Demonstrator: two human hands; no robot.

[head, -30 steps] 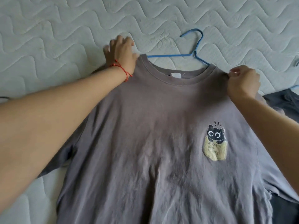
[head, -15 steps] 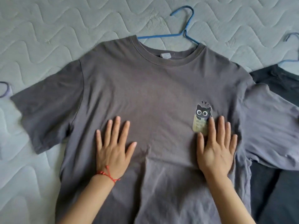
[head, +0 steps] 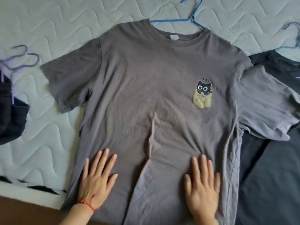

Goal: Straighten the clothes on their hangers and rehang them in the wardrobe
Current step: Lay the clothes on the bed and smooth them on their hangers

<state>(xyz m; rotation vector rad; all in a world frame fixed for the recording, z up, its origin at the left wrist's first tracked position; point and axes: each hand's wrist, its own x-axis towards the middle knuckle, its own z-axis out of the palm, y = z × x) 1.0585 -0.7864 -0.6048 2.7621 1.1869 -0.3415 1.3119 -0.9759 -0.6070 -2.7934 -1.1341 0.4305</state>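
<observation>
A grey T-shirt with a cat-in-pocket print on its chest lies flat, front up, on the quilted mattress. A blue wire hanger sits inside its neck, hook sticking out past the collar. My left hand, with a red string at the wrist, presses flat on the lower left of the shirt. My right hand presses flat on the lower right. All fingers are straight and spread. A long crease runs down the shirt between the hands.
A dark T-shirt on another blue hanger lies to the right, partly under the grey sleeve. Dark clothes on pale purple hangers lie at the left edge. The mattress's near edge and brown floor show bottom left.
Both hands left the shirt's shoulders, pressed flat on the chest, then slid down toward the hem. The sleeves now lie spread out.
</observation>
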